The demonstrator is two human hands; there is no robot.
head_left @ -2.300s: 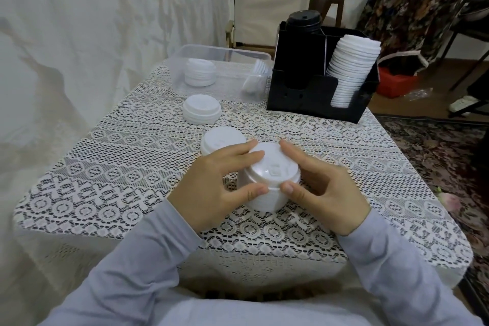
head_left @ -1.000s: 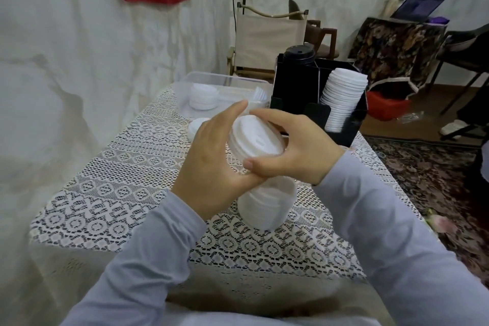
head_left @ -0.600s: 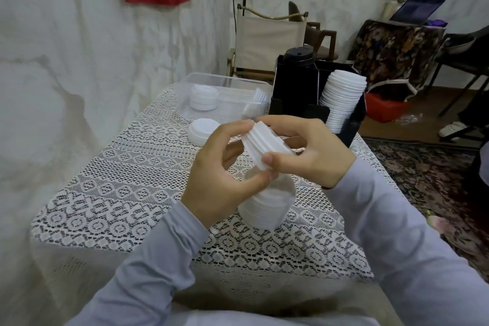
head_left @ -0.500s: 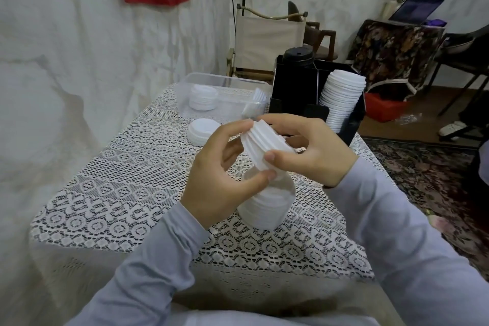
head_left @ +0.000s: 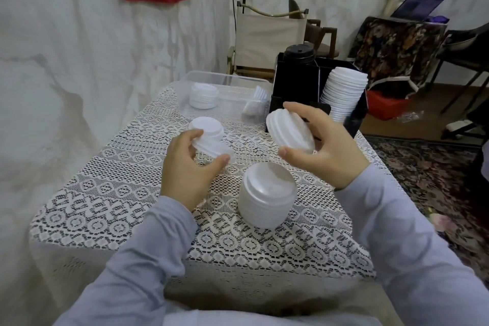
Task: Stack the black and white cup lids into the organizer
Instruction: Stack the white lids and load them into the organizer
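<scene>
Center frame, a stack of white lids (head_left: 289,131) lies tilted, axis slanting up-left, gripped in the right hand (head_left: 325,145), just below the black organizer (head_left: 291,82) at upper right. Farther off at center left, the left hand (head_left: 185,167) grips 1 thinner lid stack (head_left: 211,144); a 3rd stack (head_left: 266,200) stands lower center.

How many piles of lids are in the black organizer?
2: black lids in the organizer's left compartment, white lids in its right. More could be hidden behind its walls.
</scene>
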